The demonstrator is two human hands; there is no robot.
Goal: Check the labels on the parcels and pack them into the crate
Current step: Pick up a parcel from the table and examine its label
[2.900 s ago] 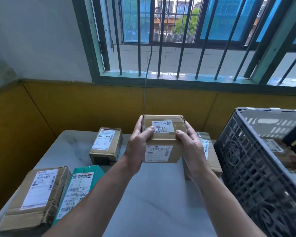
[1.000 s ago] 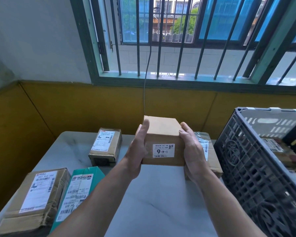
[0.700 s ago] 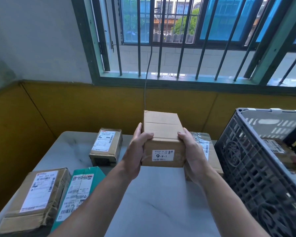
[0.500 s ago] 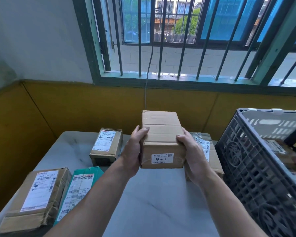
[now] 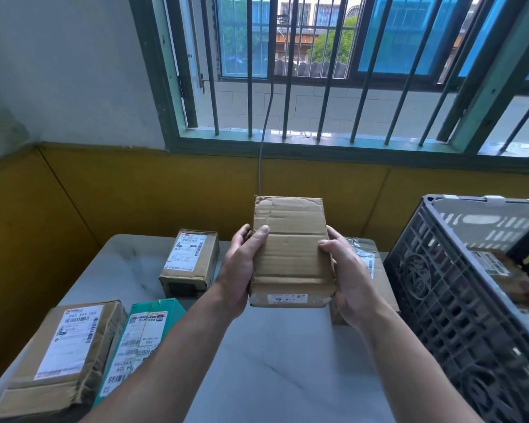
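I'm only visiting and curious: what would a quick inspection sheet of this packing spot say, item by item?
Surface: pale marbled table, parcels along its left and back.
Job's things: brown parcel held up above the table, small label on its near face; small brown parcel, green parcel and large brown parcel on the table, labels up; taped parcel behind the right hand; grey crate at right, with a labelled parcel inside.
Clutter: nothing seen.
Hands: left hand and right hand each grip one side of the brown parcel.
Cables: one grey cable hangs from the window down the wall.
Surroundings: barred window, yellow lower wall.
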